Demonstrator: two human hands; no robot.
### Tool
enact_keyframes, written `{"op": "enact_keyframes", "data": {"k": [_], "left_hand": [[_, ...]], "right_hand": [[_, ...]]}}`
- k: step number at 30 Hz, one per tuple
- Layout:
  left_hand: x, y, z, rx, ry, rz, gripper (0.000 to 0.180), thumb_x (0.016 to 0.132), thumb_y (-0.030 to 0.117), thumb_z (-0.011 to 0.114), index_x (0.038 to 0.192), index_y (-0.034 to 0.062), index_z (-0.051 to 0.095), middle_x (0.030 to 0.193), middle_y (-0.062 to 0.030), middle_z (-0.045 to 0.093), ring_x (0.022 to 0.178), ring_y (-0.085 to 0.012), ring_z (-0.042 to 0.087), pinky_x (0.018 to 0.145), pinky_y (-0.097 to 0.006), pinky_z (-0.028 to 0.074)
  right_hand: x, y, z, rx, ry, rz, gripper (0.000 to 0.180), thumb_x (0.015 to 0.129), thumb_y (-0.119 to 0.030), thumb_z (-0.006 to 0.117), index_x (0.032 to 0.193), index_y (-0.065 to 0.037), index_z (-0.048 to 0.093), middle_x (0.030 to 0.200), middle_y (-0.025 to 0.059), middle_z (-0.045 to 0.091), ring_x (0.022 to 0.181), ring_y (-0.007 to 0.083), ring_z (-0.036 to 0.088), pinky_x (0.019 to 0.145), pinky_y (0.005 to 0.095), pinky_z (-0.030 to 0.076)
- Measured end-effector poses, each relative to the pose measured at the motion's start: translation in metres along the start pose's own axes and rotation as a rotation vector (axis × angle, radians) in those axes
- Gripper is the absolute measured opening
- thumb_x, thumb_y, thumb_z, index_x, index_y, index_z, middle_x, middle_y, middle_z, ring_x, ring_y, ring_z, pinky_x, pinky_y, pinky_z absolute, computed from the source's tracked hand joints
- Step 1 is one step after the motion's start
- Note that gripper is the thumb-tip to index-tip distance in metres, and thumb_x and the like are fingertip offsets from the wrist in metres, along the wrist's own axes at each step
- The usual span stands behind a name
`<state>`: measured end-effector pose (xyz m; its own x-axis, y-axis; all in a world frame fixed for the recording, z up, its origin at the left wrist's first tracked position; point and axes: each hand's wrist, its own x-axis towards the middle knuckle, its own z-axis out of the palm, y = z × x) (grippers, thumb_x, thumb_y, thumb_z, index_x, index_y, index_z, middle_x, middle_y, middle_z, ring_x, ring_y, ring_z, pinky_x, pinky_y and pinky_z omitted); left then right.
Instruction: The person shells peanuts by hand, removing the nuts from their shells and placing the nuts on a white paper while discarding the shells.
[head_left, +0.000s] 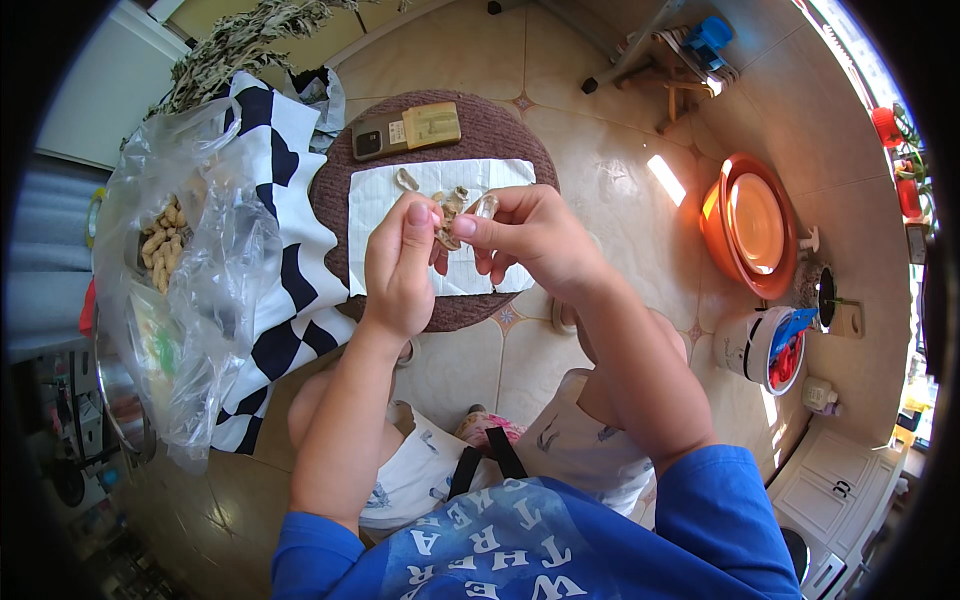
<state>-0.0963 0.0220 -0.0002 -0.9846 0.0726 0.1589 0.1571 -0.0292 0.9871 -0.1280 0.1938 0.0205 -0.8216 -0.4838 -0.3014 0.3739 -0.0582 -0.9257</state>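
Note:
Over a white paper sheet point(385, 272), my two hands meet at fingertip height. My left hand point(403, 262) is closed, its thumb and fingers pinching a peanut point(446, 236) with a broken tan shell. From the other side my right hand point(535, 235) presses its thumb against the same peanut. An opened piece of peanut shell point(487, 206) sits by its curled index finger. Beyond the fingertips, another shell piece point(407, 180) lies on the paper, and more bits point(459, 192) show just behind the hands. The inside of the shell is mostly hidden by my fingers.
The paper rests on a round brown-covered stool point(535, 170), with a phone point(405, 131) at its far side. To the left, a clear plastic bag point(215, 330) holds several peanuts point(163, 245) beside a checkered cloth point(285, 300). Orange basins point(752, 225) and a white bucket point(745, 342) stand right.

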Motion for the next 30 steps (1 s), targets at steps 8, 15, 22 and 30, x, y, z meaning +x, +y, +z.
{"op": "enact_keyframes", "data": {"k": [8, 15, 22, 30], "left_hand": [[0.004, 0.004, -0.006, -0.200, 0.058, -0.077, 0.037, 0.104, 0.036, 0.037, 0.087, 0.0056, 0.051, 0.073, -0.0008, 0.045, 0.062, -0.0081, 0.040, 0.056, -0.023, 0.039], [0.004, 0.005, -0.009, -0.171, -0.053, -0.188, 0.043, 0.103, 0.039, 0.035, 0.082, 0.0059, 0.051, 0.073, -0.0012, 0.046, 0.063, -0.0095, 0.043, 0.058, -0.027, 0.042], [0.002, -0.002, -0.010, -0.340, -0.144, -0.290, 0.045, 0.102, 0.045, 0.037, 0.085, 0.0069, 0.053, 0.075, -0.0016, 0.050, 0.064, -0.0106, 0.049, 0.059, -0.023, 0.043], [-0.001, 0.007, -0.005, -0.301, -0.217, -0.281, 0.053, 0.102, 0.050, 0.027, 0.088, 0.0057, 0.053, 0.072, -0.0014, 0.048, 0.064, -0.0109, 0.045, 0.059, -0.026, 0.042]], "right_hand": [[-0.003, -0.005, -0.007, 0.192, -0.006, -0.008, 0.026, 0.087, -0.027, 0.072, 0.090, -0.001, 0.068, 0.081, 0.0043, 0.066, 0.069, 0.0109, 0.061, 0.057, 0.0276, 0.051], [-0.002, -0.003, -0.003, 0.332, -0.002, 0.003, 0.022, 0.094, -0.023, 0.060, 0.096, -0.002, 0.058, 0.080, 0.0056, 0.060, 0.069, 0.0125, 0.060, 0.053, 0.0248, 0.048], [0.000, 0.006, 0.009, 0.133, 0.000, -0.038, 0.028, 0.094, -0.029, 0.062, 0.089, -0.003, 0.054, 0.074, 0.0035, 0.063, 0.061, 0.0080, 0.059, 0.047, 0.0198, 0.035], [-0.002, -0.006, 0.008, 0.068, -0.026, -0.069, 0.020, 0.089, -0.014, 0.069, 0.089, 0.001, 0.056, 0.068, 0.0050, 0.064, 0.059, 0.0118, 0.065, 0.050, 0.0213, 0.046]]}}
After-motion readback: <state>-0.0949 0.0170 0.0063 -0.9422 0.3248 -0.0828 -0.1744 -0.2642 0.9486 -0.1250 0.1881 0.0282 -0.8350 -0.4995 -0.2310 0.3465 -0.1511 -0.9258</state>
